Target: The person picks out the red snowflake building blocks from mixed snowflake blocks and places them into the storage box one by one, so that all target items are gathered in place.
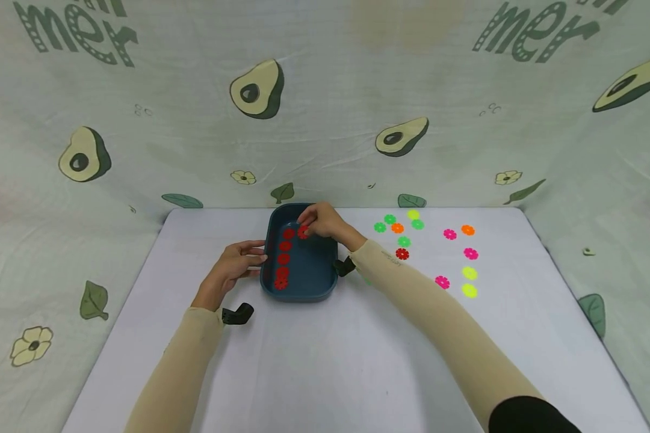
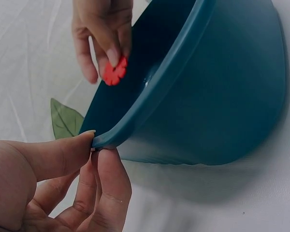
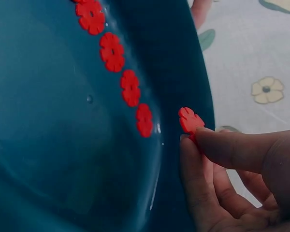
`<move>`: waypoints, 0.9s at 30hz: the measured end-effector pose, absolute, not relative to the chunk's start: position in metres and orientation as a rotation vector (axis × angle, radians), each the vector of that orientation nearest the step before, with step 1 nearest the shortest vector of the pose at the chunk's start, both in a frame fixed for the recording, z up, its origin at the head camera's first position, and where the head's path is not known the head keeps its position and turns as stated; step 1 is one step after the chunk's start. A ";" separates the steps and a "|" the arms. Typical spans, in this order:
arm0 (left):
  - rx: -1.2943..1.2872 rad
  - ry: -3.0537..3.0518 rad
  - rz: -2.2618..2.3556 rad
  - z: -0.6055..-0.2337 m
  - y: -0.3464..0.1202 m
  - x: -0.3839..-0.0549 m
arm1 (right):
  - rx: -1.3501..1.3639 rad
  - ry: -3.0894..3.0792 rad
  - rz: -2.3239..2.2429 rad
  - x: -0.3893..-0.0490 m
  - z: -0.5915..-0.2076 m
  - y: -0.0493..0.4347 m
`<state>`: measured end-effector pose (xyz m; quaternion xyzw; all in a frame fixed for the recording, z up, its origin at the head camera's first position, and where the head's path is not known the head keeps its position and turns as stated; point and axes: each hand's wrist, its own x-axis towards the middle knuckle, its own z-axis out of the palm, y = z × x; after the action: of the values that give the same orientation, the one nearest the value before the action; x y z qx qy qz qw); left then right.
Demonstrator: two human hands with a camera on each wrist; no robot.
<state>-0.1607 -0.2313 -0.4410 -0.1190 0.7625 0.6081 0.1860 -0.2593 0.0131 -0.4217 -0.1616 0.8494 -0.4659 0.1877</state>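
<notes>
A dark blue rectangular tray (image 1: 309, 264) with raised walls stands on the white table. Along its left inside lies a column of several red flower-shaped plastic discs (image 1: 284, 258), also visible in the right wrist view as red discs (image 3: 112, 51). My left hand (image 1: 233, 264) pinches the tray's rim between thumb and fingers; in the left wrist view the thumb lies on top of the rim (image 2: 154, 92). Over the tray's far end, my right hand (image 1: 325, 221) holds one red flower-shaped disc (image 3: 189, 120) between thumb and forefinger, above the tray floor.
To the tray's right, loose flower discs lie scattered: green (image 1: 404, 242), orange (image 1: 468, 230), pink (image 1: 470, 254), yellow (image 1: 469, 273) and one red disc (image 1: 402, 254). A patterned cloth (image 1: 325, 162) hangs behind the table (image 1: 325, 361).
</notes>
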 end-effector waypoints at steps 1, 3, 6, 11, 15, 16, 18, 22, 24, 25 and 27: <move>-0.336 2.149 1.710 -0.441 -0.231 -0.161 | -0.447 2.400 -1.298 -0.260 -0.422 0.011; -0.337 2.151 1.708 -0.440 -0.232 -0.161 | -0.435 2.421 -1.271 -0.261 -0.422 0.007; -0.342 2.153 1.711 -0.440 -0.232 -0.161 | -0.418 2.450 -1.229 -0.264 -0.425 0.002; -0.331 2.151 1.718 -0.442 -0.233 -0.161 | -0.379 2.465 -1.195 -0.269 -0.433 -0.003; -0.334 2.155 1.710 -0.442 -0.232 -0.162 | -0.363 2.495 -1.162 -0.273 -0.438 -0.006; -0.334 2.157 1.708 -0.442 -0.232 -0.162 | -0.361 2.502 -1.154 -0.274 -0.439 -0.007; -0.338 2.163 1.704 -0.441 -0.232 -0.162 | -0.357 2.516 -1.138 -0.276 -0.441 -0.008; -0.348 2.164 1.704 -0.440 -0.232 -0.161 | -0.344 2.536 -1.103 -0.279 -0.442 -0.011; -0.347 2.159 1.710 -0.440 -0.232 -0.161 | -0.323 2.539 -1.081 -0.281 -0.444 -0.012; -0.351 2.155 1.714 -0.441 -0.232 -0.161 | -0.302 2.540 -1.064 -0.283 -0.445 -0.013; -0.352 2.149 1.721 -0.441 -0.232 -0.160 | -0.254 2.536 -1.034 -0.287 -0.448 -0.015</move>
<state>-0.1605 -0.2316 -0.4414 -0.1246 0.7613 0.6097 0.1819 -0.2870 -0.0145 -0.4484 -0.0907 0.9044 -0.3689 0.1943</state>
